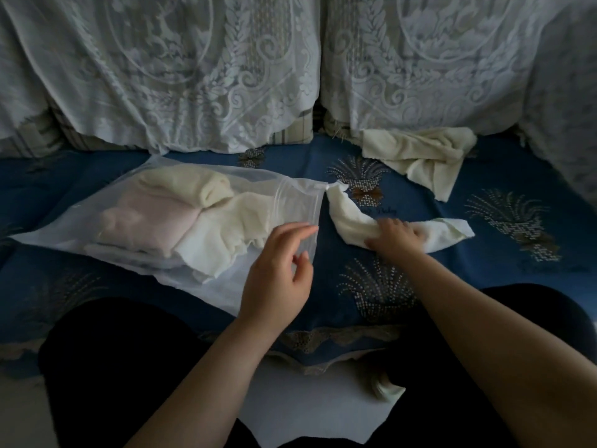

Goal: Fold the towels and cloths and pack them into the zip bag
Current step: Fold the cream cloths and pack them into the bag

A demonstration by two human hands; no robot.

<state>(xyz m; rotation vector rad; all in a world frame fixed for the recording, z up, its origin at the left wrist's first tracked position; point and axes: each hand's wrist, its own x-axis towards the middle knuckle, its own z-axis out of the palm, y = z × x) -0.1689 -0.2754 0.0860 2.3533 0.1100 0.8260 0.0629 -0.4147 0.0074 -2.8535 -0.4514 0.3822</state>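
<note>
Right hand (392, 236) grips a cream cloth (355, 218) mid-sofa, just beside the zip bag (64, 227) mouth; left hand (277, 276) hovers there, fingers loosely curled, holding nothing; unheld, that mouth may sag shut and the cloth bunch; another cloth (416, 156) waits at the sofa's back edge.

Dim, cool indoor light; my view darkens toward the lower corners (wide-angle bending at the edges). Slight motion blur softens my left hand (277, 270); no glare.
</note>
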